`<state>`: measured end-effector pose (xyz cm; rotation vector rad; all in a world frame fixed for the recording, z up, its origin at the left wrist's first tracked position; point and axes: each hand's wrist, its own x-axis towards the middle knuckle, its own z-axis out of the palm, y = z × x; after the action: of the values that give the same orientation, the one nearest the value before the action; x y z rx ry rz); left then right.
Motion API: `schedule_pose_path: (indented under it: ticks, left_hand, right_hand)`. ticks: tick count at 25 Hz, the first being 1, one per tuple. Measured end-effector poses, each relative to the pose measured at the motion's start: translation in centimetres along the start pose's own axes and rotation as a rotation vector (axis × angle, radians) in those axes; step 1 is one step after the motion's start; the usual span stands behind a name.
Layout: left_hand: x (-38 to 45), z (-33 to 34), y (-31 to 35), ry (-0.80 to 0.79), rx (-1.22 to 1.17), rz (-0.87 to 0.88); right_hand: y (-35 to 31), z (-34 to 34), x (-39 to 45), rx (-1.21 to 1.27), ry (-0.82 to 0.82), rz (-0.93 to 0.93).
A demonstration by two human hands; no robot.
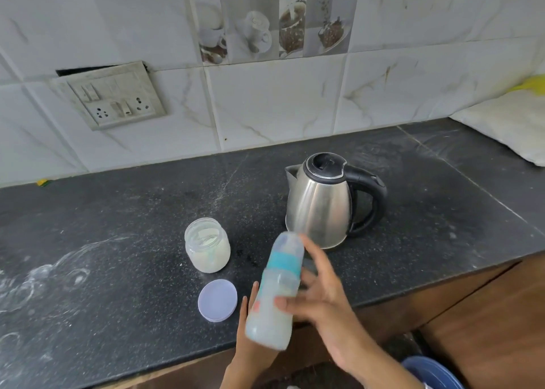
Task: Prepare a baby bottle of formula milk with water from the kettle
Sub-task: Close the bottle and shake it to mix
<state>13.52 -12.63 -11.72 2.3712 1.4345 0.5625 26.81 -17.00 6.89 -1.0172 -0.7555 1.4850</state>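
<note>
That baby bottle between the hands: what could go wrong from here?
The baby bottle is tilted and blurred between the left hand and right hand, so it may slip or leak milky liquid. The powder jar stands open close by, its lid off, and could get knocked. The kettle may be hot.
</note>
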Motion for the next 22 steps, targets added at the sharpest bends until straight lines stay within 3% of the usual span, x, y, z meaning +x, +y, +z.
schedule_pose_path:
  ticks: [2, 4, 6, 8, 9, 10, 12, 16, 18, 20, 22]
  left_hand:
    - [0.7, 0.5, -0.5, 0.033, 0.154, 0.029]
    - [0.8, -0.6, 0.3, -0.066, 0.187, -0.026]
    - [0.1, -0.5, 0.5, 0.082, 0.145, -0.02]
    - [-0.3, -0.3, 0.4, 0.119, 0.147, 0.077]
    - [-0.4, -0.1, 0.0, -0.003, 0.212, 0.08]
    - [0.4, -0.2, 0.2, -0.163, 0.115, -0.004]
    - [0.7, 0.5, -0.6, -0.148, 0.202, -0.104]
    - [0.6, -1.2, 0.8, -0.162, -0.045, -0.111]
    - [0.4, -1.1, 0.6, -0.126, -0.091, -0.079]
    - [0.4, -1.0, 0.5, -0.257, 0.045, -0.079]
    - [0.3, -0.6, 0.0, -0.209, 0.142, -0.07]
  right_hand:
    - [-1.3, -1.3, 1.9, 0.132, 0.175, -0.121]
    - [-2.1, -1.2, 2.3, 0.181, 0.218, -0.144]
    - [-0.9, -0.6, 1.2, 0.034, 0.044, -0.02]
    - [-0.8, 0.2, 0.4, -0.032, -0.055, 0.008]
    - [-1.1, -0.4, 1.1, 0.007, 0.01, -0.05]
    - [-1.8, -1.0, 2.0, 0.085, 0.115, -0.128]
    - [-3.0, -1.1, 3.0, 0.192, 0.197, -0.185]
    - [-0.4, 0.4, 0.6, -0.035, -0.06, 0.072]
    - [-0.2, -0.2, 0.8, 0.059, -0.059, 0.117]
    - [-0.9, -0.7, 1.7, 0.216, -0.059, 0.17]
    - [-1.1, -1.0, 2.3, 0.398, -0.013, 0.276]
